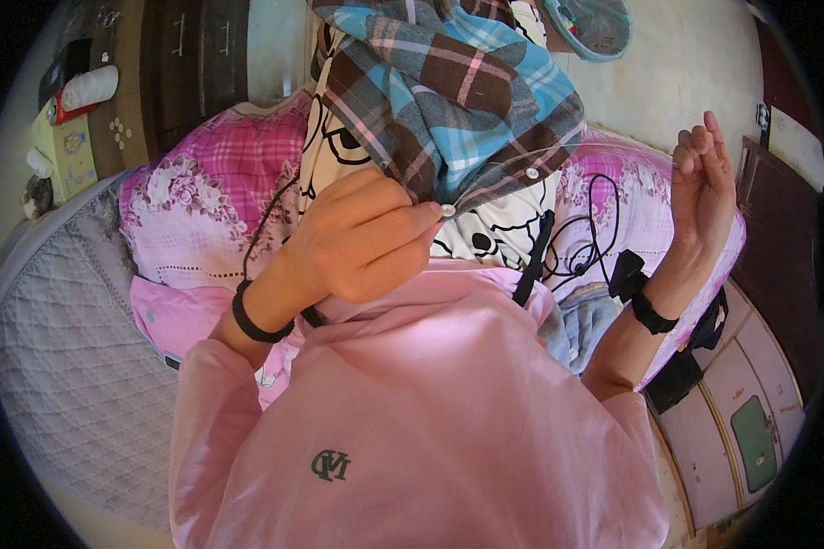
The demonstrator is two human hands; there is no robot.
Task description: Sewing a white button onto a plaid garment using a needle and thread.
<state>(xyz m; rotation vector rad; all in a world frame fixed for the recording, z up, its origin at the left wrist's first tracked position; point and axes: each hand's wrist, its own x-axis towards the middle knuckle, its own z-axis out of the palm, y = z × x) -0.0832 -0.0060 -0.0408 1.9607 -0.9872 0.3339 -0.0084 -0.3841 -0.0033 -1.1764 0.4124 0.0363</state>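
My left hand (367, 237) pinches the edge of a plaid flannel shirt (446, 89) in blue, brown and grey, right beside a small white button (448, 210). A second white button (532, 173) sits farther along the same edge. From near the pinched button a thin pale thread (556, 147) arcs off to the right. It leads to my right hand (704, 178), raised at the far right with its fingers curled together on the thread. Whether a needle is between those fingers is too small to tell. The shirt lies over a cartoon-print cloth (494, 237) on my lap.
On the left, a brown surface holds a white thread spool (90, 88), several loose buttons (120, 134) and a yellow box (69, 147). A lined bin (590, 31) stands at the top. A black cord (604, 226) lies on the pink floral bedding (199, 192).
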